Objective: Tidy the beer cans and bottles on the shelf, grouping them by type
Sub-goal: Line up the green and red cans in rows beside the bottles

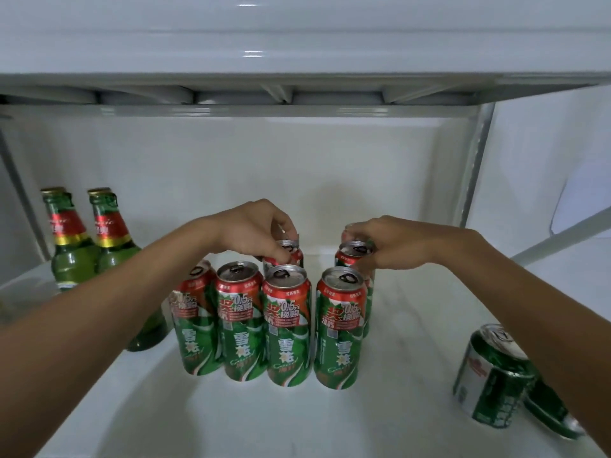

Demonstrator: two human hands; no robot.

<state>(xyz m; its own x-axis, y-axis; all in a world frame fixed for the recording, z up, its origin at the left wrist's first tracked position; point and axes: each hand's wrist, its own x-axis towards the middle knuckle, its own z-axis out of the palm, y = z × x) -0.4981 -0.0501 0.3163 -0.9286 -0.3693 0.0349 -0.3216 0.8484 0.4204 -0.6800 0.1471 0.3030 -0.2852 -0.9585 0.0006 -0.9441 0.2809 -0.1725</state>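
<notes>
Okay, I'm seeing left hand (254,231) and right hand (393,246) each pinching a back-row Snow beer can (287,251) by its rim, lining them up behind the front four on the shelf (413,325).

tall red-and-green cans (287,325): six, four in the near row, two in the far row; green glass bottles (71,246): two, far left, one more maybe behind the forearm; short green-and-silver cans (489,378): two, near right; hands (258,231): two
</notes>
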